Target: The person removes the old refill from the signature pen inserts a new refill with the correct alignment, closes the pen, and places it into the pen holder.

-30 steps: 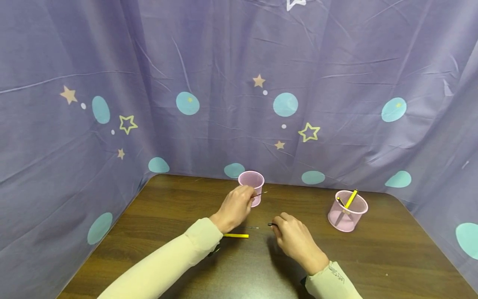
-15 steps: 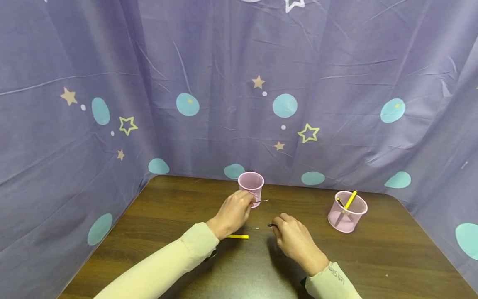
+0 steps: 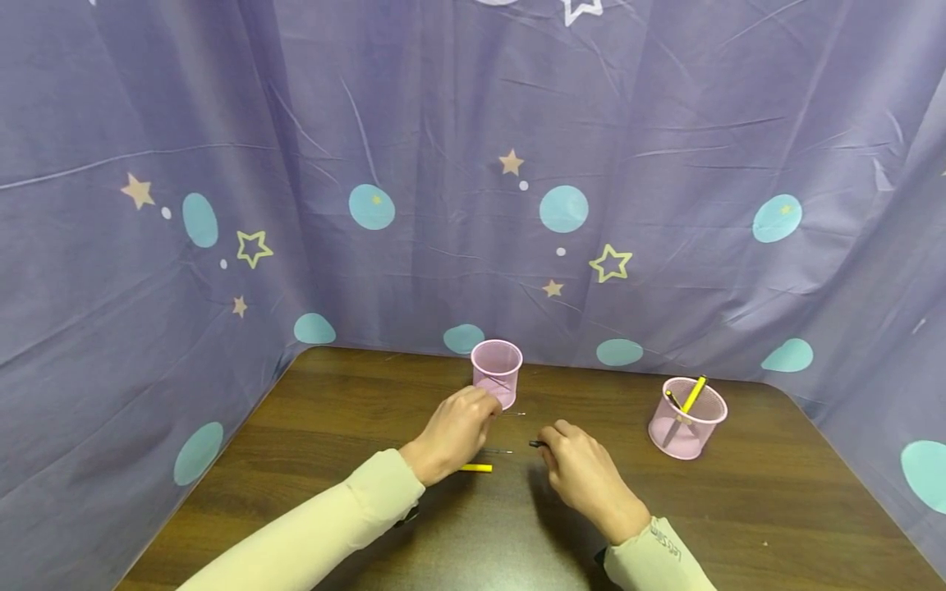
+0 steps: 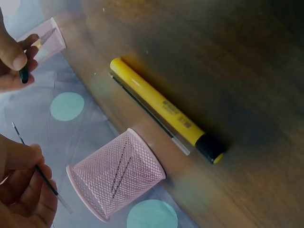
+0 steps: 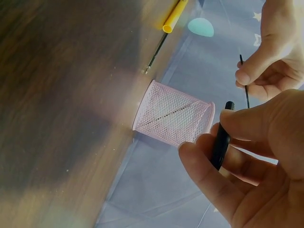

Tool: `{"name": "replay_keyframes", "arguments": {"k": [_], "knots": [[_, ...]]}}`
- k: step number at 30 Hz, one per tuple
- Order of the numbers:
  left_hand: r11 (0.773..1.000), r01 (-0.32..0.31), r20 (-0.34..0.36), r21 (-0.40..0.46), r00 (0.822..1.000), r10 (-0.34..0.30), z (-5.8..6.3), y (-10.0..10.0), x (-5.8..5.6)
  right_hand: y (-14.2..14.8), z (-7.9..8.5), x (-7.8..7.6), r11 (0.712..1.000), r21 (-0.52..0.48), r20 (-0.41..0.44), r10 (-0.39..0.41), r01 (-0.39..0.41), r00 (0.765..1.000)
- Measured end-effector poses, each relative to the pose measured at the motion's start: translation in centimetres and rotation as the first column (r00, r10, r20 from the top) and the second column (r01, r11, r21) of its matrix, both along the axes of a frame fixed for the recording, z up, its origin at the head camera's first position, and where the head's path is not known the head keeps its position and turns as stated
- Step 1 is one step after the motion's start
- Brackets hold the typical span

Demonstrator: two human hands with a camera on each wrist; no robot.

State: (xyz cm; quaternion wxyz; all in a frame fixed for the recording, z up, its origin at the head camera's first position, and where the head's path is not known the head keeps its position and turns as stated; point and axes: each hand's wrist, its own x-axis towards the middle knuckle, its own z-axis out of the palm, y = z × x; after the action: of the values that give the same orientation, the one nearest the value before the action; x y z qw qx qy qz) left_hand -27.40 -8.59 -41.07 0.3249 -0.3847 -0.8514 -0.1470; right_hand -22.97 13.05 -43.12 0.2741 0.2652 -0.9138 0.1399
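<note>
My left hand (image 3: 456, 427) pinches a thin dark pen refill (image 4: 45, 176) with a clear end, in front of a pink mesh pen cup (image 3: 497, 359). Dark thin sticks like refills (image 4: 118, 173) show through that cup's mesh. To the right, my right hand (image 3: 584, 468) holds a small black pen cap (image 5: 221, 147) between thumb and fingers. A yellow pen barrel (image 4: 152, 99) with a black end lies on the table below my left hand, partly hidden by it in the head view. Alongside the barrel lies another refill (image 4: 147, 114).
A second, wider pink mesh cup (image 3: 683, 447) stands at the right on the brown wooden table (image 3: 739, 509). Yellow-and-black pens (image 3: 695, 394) lean in it. A purple curtain (image 3: 458, 123) with stars and dots hangs behind and along the sides.
My left hand has come back from the near pink cup, down and slightly left, carrying the refill. More of the yellow barrel's neighbouring table shows. My right hand stays put with the cap.
</note>
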Motion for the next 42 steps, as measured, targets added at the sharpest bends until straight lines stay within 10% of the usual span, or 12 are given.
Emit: {"name": "replay_keyframes", "arguments": {"k": [42], "knots": [[0.985, -0.045, -0.030, -0.166, 0.999, 0.041, -1.2, 0.7, 2.0, -0.2, 0.1, 0.2, 1.000, 0.007, 0.018, 0.000, 0.000, 1.000]]}}
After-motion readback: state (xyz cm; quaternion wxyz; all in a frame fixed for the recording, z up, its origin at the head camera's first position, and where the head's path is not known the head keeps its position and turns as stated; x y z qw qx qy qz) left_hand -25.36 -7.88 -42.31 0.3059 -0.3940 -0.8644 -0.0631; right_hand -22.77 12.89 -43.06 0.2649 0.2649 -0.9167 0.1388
